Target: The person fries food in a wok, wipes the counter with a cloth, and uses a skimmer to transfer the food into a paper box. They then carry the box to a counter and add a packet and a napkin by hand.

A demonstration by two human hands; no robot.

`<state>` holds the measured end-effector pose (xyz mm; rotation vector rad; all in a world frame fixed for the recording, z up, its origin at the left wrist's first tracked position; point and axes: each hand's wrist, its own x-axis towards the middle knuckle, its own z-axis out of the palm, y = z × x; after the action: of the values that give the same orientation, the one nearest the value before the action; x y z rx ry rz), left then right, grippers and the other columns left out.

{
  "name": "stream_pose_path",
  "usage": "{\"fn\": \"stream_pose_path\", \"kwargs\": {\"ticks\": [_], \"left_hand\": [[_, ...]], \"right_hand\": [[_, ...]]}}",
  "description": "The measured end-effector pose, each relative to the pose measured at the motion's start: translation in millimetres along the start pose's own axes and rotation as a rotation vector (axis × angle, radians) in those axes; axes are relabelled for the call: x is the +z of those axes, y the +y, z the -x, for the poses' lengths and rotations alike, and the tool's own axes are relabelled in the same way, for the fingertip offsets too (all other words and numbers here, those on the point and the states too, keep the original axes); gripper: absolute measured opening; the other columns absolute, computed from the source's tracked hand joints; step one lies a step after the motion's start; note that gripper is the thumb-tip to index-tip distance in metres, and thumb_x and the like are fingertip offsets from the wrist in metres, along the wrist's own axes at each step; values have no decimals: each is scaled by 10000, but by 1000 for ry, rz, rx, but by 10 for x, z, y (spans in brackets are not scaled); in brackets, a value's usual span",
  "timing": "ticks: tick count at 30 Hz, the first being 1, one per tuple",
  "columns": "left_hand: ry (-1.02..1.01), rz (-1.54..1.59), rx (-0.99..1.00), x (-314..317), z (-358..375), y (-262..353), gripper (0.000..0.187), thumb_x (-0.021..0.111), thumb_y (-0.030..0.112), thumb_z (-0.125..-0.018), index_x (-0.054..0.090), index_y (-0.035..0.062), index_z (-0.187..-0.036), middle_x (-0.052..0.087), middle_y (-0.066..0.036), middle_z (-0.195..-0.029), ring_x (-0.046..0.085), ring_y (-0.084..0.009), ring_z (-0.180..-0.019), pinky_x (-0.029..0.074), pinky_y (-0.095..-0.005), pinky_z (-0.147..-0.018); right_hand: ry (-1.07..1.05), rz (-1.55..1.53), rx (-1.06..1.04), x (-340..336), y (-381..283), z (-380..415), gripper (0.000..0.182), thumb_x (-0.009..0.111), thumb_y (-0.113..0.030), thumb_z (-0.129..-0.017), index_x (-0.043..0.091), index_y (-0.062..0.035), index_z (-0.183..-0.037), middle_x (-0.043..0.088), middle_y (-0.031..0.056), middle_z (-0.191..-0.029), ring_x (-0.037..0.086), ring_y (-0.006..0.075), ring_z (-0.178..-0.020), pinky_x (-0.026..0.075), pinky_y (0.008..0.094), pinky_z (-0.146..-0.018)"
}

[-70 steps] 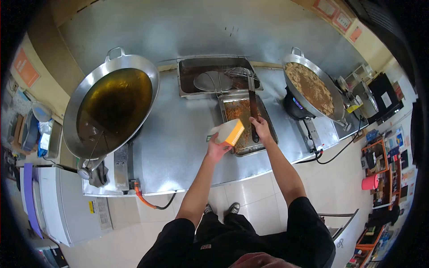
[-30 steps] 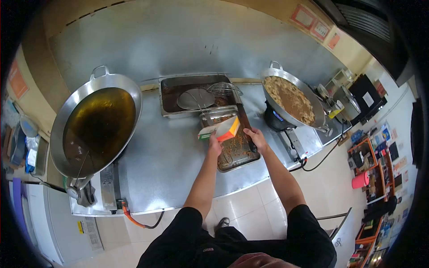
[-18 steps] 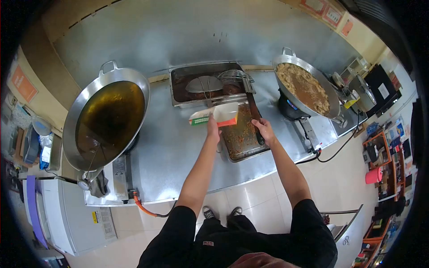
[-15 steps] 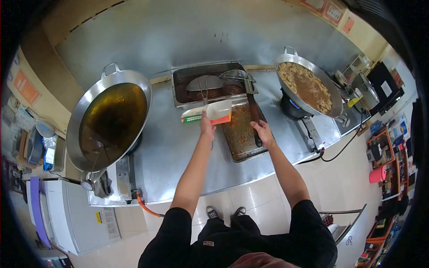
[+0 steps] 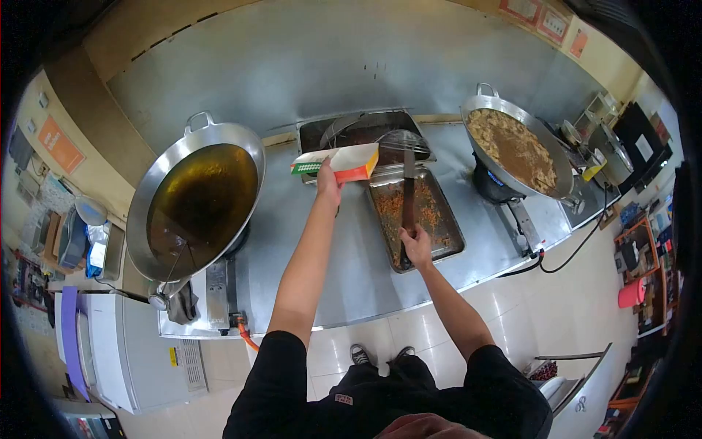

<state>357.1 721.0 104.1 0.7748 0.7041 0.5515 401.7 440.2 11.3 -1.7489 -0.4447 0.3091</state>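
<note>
My left hand point(image 5: 330, 184) is closed on a white, green and red paper food tray point(image 5: 352, 159), held over the front of the dark-filled metal pan point(image 5: 301, 143). My right hand point(image 5: 417, 246) grips the long dark handle of a wire skimmer point(image 5: 408, 205). The skimmer's mesh head lies over the right part of that pan. Below the handle sits a shallow metal tray point(image 5: 455, 245) with orange-brown crumbs on its bottom. Behind the paper tray, a curved metal utensil point(image 5: 340, 130) rests in the back pan, partly hidden.
A large wok of dark oil point(image 5: 201, 197) stands at the left, with a thin utensil in it. At the right, another wok point(image 5: 512, 150) holds brown liquid and floating pieces above a lit burner point(image 5: 493, 179). A white appliance point(image 5: 139, 358) stands at lower left.
My left hand has lifted the paper tray slightly left and toward the back pan. My right hand has swung the skimmer handle left, more upright, over the crumb tray. The view has shifted slightly.
</note>
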Motion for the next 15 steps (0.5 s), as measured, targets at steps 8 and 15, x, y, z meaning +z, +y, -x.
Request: {"fn": "stream_pose_path", "kwargs": {"ticks": [8,15], "left_hand": [[10,-71,-58,-30,140,-22,513,451,518,-857,468,222,-1276,491,25,-1313,421,-183,-1209,215,-449,-1012],[-67,1,-140,-25,324,-191,447,436,500,-879,536,178,-1172,573,15,-1172,473,-168,-1080,259,-419,-938]], "right_hand": [[-13,448,-50,738,21,40,360,661,-343,-811,595,0,-897,653,192,-821,618,401,-816,493,417,-703],[-200,-291,139,1119,145,96,367,522,-354,-919,539,-35,-1098,620,159,-970,609,299,-905,476,380,-859]]}}
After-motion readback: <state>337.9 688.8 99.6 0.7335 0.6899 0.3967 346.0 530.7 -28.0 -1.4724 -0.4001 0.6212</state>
